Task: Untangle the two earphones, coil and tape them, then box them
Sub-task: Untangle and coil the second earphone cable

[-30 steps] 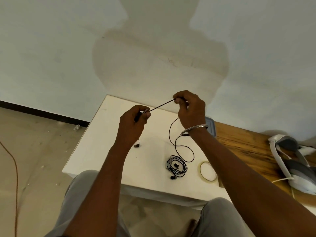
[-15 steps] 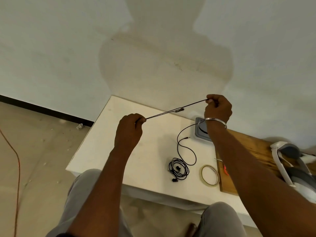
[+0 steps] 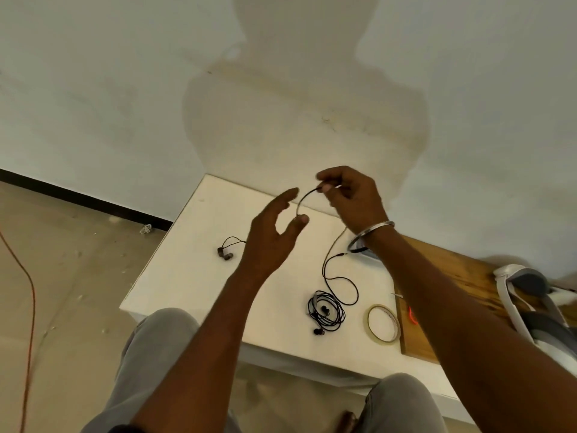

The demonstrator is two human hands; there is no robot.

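My right hand pinches a black earphone cable above the back of the white table. The cable curves down in a short arc to a fingertip of my left hand, whose fingers are spread and relaxed, touching but not gripping it. That earphone's two earbuds lie on the table left of my left hand, and their wire runs behind the hand. A second black earphone lies coiled near the table's front, with a loose tail looping up to its plug. A clear tape roll lies right of the coil.
A grey box sits at the back right, mostly hidden by my right wrist. A wooden board adjoins the table on the right, with a white headset on it. My knees are under the front edge. An orange cord crosses the floor.
The cable was stretched taut between my two hands. My right hand has come back toward the left, the cable now sags in an arc, and my left hand has opened.
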